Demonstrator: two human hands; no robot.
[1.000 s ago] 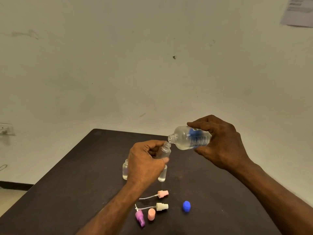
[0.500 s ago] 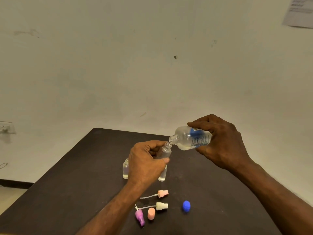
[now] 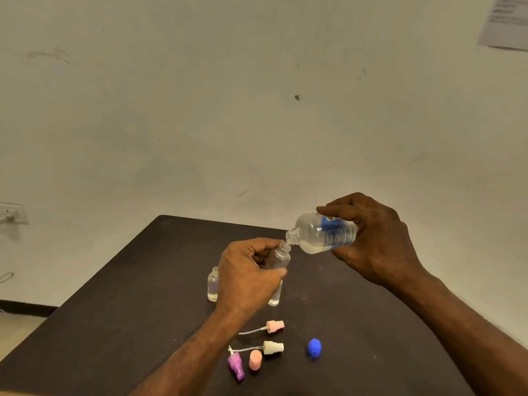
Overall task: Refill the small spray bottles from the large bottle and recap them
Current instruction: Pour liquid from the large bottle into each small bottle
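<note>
Pale wall (image 3: 257, 110) backs a dark table (image 3: 128, 310), with a sheet of paper (image 3: 505, 24) pinned at its top right. The right hand (image 3: 377, 244) wraps its fingers round the large bottle (image 3: 323, 234), tipped nearly flat with its neck touching the mouth of a small bottle (image 3: 281, 257) that the left hand (image 3: 245, 275) grips, raised above the table. Filling seems under way. Two more small bottles stand behind that hand: one (image 3: 213, 284) at its left, uncapped with some liquid, another (image 3: 275, 295) mostly hidden. No bottle is recapped yet. Near the front lie a blue cap (image 3: 314, 347), a pink sprayer (image 3: 274, 326), a cream sprayer (image 3: 273, 347), a pink cap (image 3: 255, 359) and a purple sprayer (image 3: 236, 365), none blocking the pour.
</note>
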